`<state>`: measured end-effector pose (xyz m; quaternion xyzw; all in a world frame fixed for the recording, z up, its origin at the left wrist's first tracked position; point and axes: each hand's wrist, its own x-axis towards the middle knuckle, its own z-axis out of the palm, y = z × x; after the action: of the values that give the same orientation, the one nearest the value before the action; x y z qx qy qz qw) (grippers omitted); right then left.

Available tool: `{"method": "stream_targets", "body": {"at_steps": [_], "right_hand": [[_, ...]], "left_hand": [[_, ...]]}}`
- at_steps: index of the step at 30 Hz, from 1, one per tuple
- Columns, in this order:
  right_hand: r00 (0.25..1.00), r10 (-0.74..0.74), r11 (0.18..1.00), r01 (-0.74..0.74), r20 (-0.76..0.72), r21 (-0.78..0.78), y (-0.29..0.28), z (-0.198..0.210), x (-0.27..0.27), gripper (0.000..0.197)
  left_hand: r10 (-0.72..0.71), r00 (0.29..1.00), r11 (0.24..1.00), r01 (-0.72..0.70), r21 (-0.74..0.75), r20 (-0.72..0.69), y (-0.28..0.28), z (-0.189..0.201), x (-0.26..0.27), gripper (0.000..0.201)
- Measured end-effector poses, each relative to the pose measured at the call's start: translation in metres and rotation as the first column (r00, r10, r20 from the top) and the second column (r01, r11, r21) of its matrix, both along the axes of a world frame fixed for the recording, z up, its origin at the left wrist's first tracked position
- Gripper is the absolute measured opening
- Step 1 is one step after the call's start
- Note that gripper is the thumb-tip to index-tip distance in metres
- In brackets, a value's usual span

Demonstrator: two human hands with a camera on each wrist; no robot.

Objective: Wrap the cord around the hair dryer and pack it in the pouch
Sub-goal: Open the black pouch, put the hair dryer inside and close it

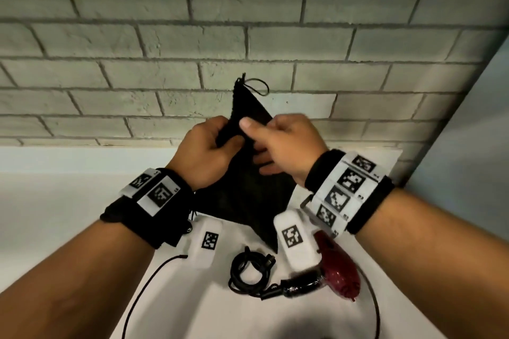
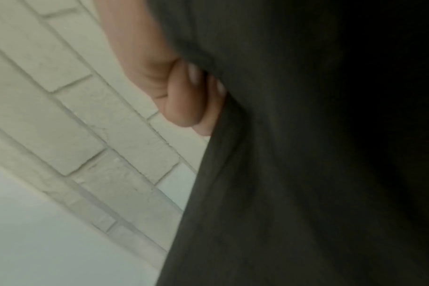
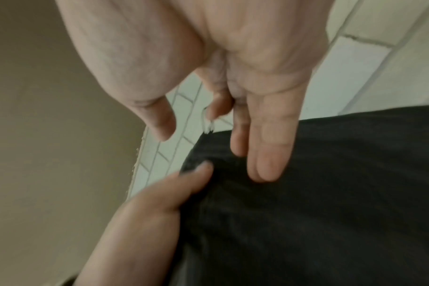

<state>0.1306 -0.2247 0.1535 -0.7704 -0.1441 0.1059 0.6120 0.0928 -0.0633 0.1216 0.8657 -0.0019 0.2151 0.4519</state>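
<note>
We stood before a pale painted brick wall [image 1: 248,8], with a plain grey panel [image 1: 473,132] closing the right side, and a white tabletop [image 1: 55,215] running from the wall towards us. Above the far middle of that surface we held a flat black fabric drawstring pouch [image 1: 242,195], tilted so that one corner pointed up at the wall and the opposite corner hung down near the table; a thin black drawstring loop [image 1: 257,85] stuck out at the top corner.

Our left hand [image 1: 206,148] gripped the pouch's left edge, fingers curled round a bunch of the cloth. Our right hand [image 1: 283,143] lay against the cloth from the right with its fingers mostly straight and relaxed, the thumb raised; we could not tell that it pinched anything.

The dark red hair dryer with a black folding handle [image 1: 338,270] lay on the table nearer to us and to the right, below the right wrist, its long axis slanting from far right to near left. Its black cord [image 1: 248,270] sat in a loose coil just left of the handle, not wound round the body. We judged the right hand the nearer one for reaching back to it, and the pouch mouth seemingly not yet spread.
</note>
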Motion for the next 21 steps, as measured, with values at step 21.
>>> {"method": "stream_targets", "body": {"at_steps": [21], "right_hand": [[0.989,0.093,0.954,-0.055,-0.115,0.296,-0.002,-0.014,0.016,0.032]], "left_hand": [[0.072,0.976,0.997,-0.073,0.000,0.204,0.010,0.016,0.003,0.028]]}}
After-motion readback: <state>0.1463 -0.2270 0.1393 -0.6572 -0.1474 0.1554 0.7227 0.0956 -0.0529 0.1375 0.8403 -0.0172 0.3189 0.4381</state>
